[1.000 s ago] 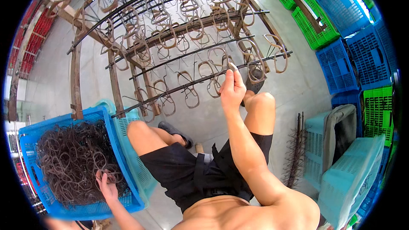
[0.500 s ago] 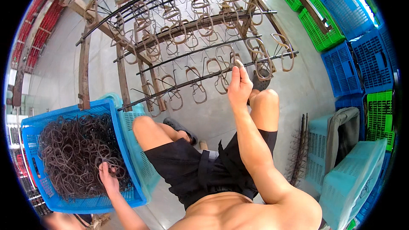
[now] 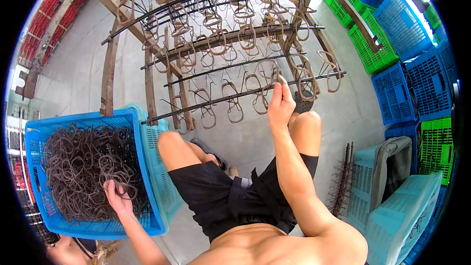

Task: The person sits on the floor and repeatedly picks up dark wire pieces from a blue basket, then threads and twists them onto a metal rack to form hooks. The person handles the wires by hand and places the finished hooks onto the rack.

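My left hand is over the blue basket, its fingers closed round a thin dark brown loop at the heap's edge. The heap of tangled brown loops fills most of the basket. Out in front, my raised right hand pinches a brown loop at the lowest black rod of a rack. Part of that loop is hidden behind my fingertips. Along the same rod hang several brown loops, spaced apart on thin hooks.
Further rows of loops hang on the rack, which has brown upright posts. Blue crates and green crates are stacked at right. Near my right side stand a teal crate and a bundle of hooked rods.
My left hand has shifted slightly left and forward over the heap, a loop now showing at its fingers. My right hand stays at the rod, still pinching. The whole view has shifted a little.
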### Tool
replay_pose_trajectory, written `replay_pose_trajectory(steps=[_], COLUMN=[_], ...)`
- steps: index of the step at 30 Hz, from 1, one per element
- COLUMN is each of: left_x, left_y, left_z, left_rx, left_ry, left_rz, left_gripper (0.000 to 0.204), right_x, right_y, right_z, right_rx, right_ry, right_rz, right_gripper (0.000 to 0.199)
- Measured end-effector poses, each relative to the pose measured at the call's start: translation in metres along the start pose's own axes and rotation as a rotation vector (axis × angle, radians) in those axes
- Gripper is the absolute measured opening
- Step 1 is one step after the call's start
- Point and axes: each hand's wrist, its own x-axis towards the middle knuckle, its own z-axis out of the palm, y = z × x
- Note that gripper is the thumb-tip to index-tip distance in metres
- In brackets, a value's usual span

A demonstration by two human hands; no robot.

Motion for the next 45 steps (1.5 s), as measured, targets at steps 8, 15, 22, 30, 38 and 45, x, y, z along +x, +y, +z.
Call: replay_pose_trajectory(steps=[8, 15, 22, 30, 38, 45], left_x=[-0.023, -0.058, -0.07, -0.09, -0.083, -0.09], left_y=[0.018, 0.002, -0.015, -0.06, -0.077, -0.083], left_z=[0.068, 0.114, 0.14, 0.184, 0.193, 0.198], left_rx=[0.054, -0.038, -0.139, -0.345, -0.273, -0.198], left_ry=[-0.391, -0.554, -0.615, -0.667, -0.864, -0.725], left_rz=[0.008, -0.212, -0.314, -0.377, -0.797, -0.683], left_gripper=[0.017, 0.018, 0.013, 0.017, 0.009, 0.029], right_x=[0.0, -0.002, 0.0, 0.0, -0.037, -0.049], right_y=[-0.008, -0.007, -0.014, -0.019, -0.129, -0.124], right_z=[-0.003, -0.003, -0.004, -0.012, -0.034, -0.043], right_rx=[-0.058, 0.052, 0.066, 0.102, 0.029, 0.119], right_ry=[0.003, -0.016, -0.019, -0.086, -1.065, -1.429], right_rz=[-0.075, 0.038, 0.065, 0.261, -0.502, -0.427], right_gripper=[0.02, 0.022, 0.021, 0.022, 0.04, 0.017])
